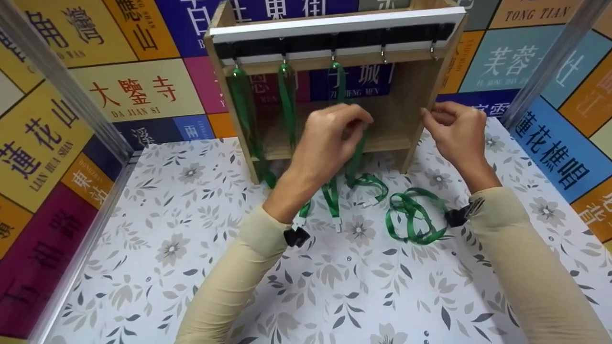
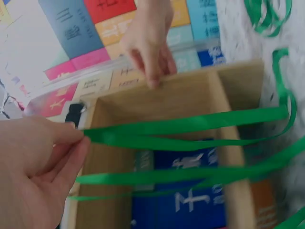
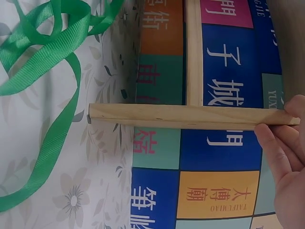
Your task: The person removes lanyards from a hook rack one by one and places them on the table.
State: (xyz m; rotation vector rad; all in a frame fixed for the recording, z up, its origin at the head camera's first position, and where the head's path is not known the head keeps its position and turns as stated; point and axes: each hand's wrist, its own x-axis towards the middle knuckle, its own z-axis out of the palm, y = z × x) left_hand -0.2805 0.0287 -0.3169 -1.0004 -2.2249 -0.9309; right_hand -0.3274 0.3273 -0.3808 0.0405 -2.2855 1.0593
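My left hand [image 1: 330, 134] pinches the top of a green lanyard [image 2: 190, 126] between thumb and fingertips, in front of a wooden rack [image 1: 406, 105]. The strap's two sides run down from the fingers to the table. My right hand [image 1: 456, 126] grips the front edge of the rack's right side panel [image 3: 190, 116] with thumb and fingers. Several metal hooks line the black strip [image 1: 306, 42] at the rack's top. Green lanyards [image 1: 287, 95] hang from the three leftmost hooks; the hooks farther right [image 1: 384, 55] hold none.
A loosely coiled green lanyard [image 1: 413, 217] lies on the floral tablecloth [image 1: 158, 286], beside my right wrist. White clips [image 1: 338, 224] at the lanyards' lower ends rest on the cloth. Walls with coloured lettered panels [image 1: 138, 91] stand behind and at both sides.
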